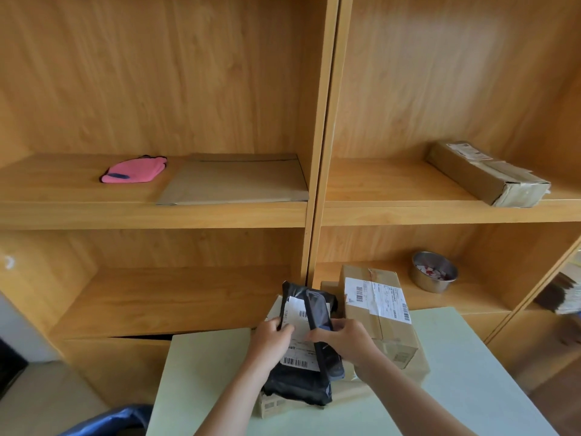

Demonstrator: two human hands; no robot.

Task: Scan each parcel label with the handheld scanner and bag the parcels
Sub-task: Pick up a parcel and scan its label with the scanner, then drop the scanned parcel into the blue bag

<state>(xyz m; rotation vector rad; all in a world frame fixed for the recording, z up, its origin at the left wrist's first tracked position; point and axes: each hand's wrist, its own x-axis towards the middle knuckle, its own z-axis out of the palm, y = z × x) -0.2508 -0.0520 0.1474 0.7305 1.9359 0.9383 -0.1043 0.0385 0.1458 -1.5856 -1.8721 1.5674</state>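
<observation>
A black poly-bag parcel (298, 383) with a white barcode label (298, 360) lies on top of a flat carton (276, 404) on the pale green table (465, 372). My left hand (270, 338) grips the parcel's left edge near the label. My right hand (347, 339) holds the dark handheld scanner (319, 319) over the label, its screen facing up. A brown box parcel (380, 313) with a white shipping label stands just right of my hands, partly on the table and partly on the lower shelf.
A blue bag (116, 420) shows at the bottom left beside the table. Wooden shelves hold a pink cloth (135, 171), a flat cardboard sheet (235, 180), a long taped box (487, 174) and a steel bowl (434, 275).
</observation>
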